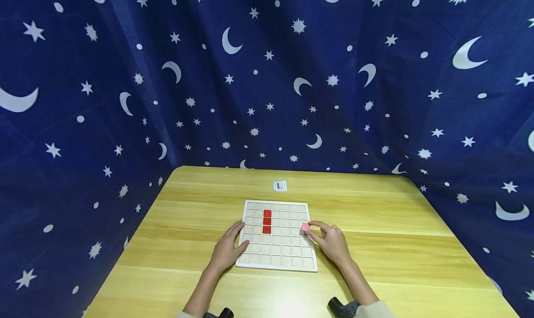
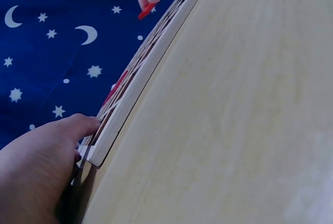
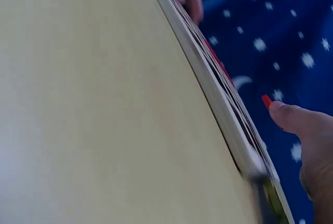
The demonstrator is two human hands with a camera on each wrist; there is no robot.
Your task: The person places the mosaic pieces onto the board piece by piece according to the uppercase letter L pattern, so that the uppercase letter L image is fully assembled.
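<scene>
The white grid board (image 1: 276,235) lies flat on the wooden table (image 1: 375,262), near the front edge and roughly centred. Its near and far edges run left to right across the table; the board looks close to square, so no long axis can be told.

Three red tiles (image 1: 267,221) occupy adjacent cells in one column of the board, left of centre, in the far half. The line they form runs from the near side toward the far side of the table.

The right hand (image 1: 329,241) rests at the right edge of the board. Its thumb and forefinger pinch a small red tile (image 1: 306,226), held just over the right-most column, about mid-way along that edge. In the head view the tile shows a pale pink face, tilted; in the right wrist view only its red edge (image 3: 266,100) shows beyond the thumb tip. Which way the tile's face points cannot be told more exactly.

The left hand (image 1: 227,249) lies on the table against the left edge of the board, fingers extended and loosely spread, with the fingertips (image 2: 83,124) touching the board's rim near its near-left corner. It holds nothing.

A small card with a printed grid (image 1: 280,186) lies flat beyond the board, well apart from both hands. A dark blue curtain with stars and moons (image 1: 267,77) surrounds the table
</scene>
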